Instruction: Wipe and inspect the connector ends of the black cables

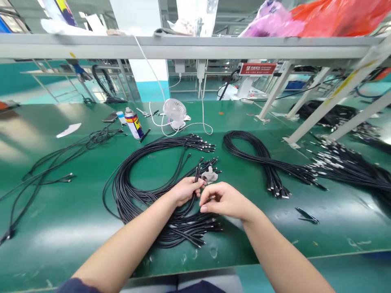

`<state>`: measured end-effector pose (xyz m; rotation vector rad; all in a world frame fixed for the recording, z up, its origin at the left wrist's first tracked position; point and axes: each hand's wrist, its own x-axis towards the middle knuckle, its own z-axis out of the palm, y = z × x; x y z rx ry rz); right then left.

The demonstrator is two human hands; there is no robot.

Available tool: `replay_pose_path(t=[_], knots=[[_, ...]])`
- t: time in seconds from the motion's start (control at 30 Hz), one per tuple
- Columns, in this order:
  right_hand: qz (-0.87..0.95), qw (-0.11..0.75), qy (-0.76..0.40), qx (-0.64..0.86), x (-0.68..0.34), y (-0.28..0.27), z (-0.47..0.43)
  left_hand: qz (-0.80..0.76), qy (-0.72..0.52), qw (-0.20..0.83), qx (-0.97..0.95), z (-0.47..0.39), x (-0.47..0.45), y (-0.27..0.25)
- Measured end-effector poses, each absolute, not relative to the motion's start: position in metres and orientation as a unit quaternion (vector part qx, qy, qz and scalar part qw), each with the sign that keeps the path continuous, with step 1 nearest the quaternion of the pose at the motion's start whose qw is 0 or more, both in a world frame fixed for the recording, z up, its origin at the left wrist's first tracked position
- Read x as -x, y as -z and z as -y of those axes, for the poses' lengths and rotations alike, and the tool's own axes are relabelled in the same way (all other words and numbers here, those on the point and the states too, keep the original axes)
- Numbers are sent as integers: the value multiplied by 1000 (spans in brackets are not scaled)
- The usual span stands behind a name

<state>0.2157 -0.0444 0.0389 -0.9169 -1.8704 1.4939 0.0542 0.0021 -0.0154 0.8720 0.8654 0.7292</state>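
Observation:
My left hand (185, 191) is closed on a few black cables (197, 173), whose ends point up past the thumb. Close beside it, my right hand (226, 201) has its fingers curled and thumb and forefinger almost together. Anything between those fingertips is too small to make out. Beneath both hands lies a large looped bundle of black cables (120, 183), with metal plugs at its ends on the right. A small grey scrap (210, 175) that looks like cloth lies just beyond my fingers.
Another looped cable bundle (244, 152) lies to the right, near a large cable pile (351, 162) and metal tweezers (308, 215). Farther back stand a spray can (133, 123) and white fan (175, 112). Loose cables (39, 173) spread leftward. A shelf beam (189, 51) crosses above.

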Motion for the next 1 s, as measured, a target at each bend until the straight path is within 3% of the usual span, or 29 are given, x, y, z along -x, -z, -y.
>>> replay_pose_path(t=[0.23, 0.6, 1.0], knots=[[578, 366, -607, 405, -216, -49, 48, -359, -357, 768, -393, 7, -49, 0], [452, 382, -634, 498, -244, -17, -4, -329, -329, 798, -381, -6, -46, -10], [414, 494, -534, 548, -218, -20, -12, -299, -329, 830, -337, 1, -53, -15]])
